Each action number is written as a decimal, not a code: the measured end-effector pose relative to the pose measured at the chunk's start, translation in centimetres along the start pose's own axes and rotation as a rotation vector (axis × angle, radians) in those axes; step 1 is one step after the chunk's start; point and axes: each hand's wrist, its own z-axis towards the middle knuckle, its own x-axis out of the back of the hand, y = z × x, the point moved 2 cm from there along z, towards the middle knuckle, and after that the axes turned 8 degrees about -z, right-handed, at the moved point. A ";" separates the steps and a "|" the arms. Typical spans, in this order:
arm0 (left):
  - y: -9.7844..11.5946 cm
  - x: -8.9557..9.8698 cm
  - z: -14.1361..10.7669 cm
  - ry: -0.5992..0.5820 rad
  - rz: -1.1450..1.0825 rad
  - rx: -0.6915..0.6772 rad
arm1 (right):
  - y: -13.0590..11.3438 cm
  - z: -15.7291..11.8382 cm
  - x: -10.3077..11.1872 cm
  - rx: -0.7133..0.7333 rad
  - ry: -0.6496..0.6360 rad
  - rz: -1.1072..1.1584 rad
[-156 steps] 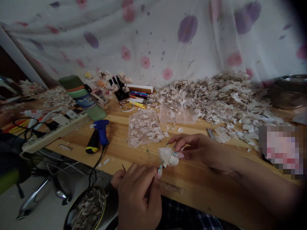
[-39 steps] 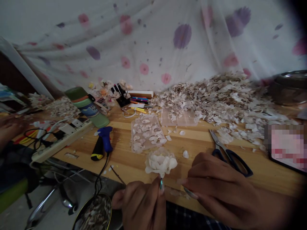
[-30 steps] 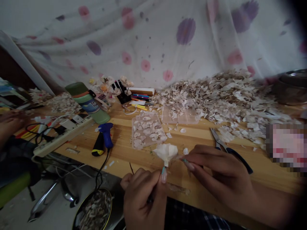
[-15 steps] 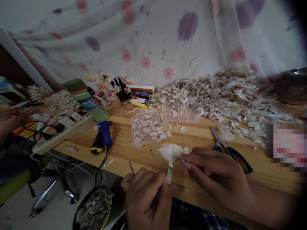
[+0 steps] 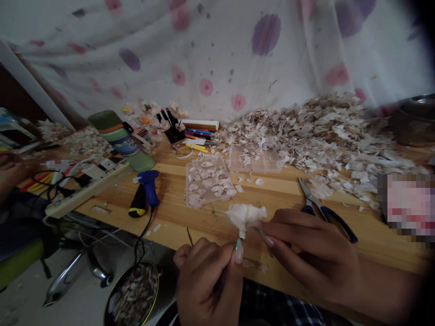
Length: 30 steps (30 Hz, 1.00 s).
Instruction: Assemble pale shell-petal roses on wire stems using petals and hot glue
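Pinching the base of a white flower (image 5: 245,215) between thumb and finger, the left hand (image 5: 210,280) holds it with the bloom above its fingertips. The right hand (image 5: 309,251) has thumb and forefinger close together at the flower's underside; whether they grip anything, I cannot tell. Scissors (image 5: 315,200) lie just beyond the right hand. A clear tray (image 5: 210,184) scattered with pale flakes (image 5: 197,198) sits ahead of the left hand, with a blue glue gun (image 5: 149,186) farther to its left.
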 end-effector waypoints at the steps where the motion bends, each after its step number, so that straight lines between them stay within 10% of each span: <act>1: 0.0 0.0 0.0 0.000 -0.015 0.018 | -0.1 0.1 0.2 0.013 -0.006 -0.013; 19: 0.2 0.1 -0.1 0.048 -0.006 -0.104 | -0.5 0.1 0.8 -0.058 0.001 0.081; 30: -2.7 1.1 -0.1 0.078 0.283 -0.415 | -0.4 0.4 1.5 0.122 -0.099 0.108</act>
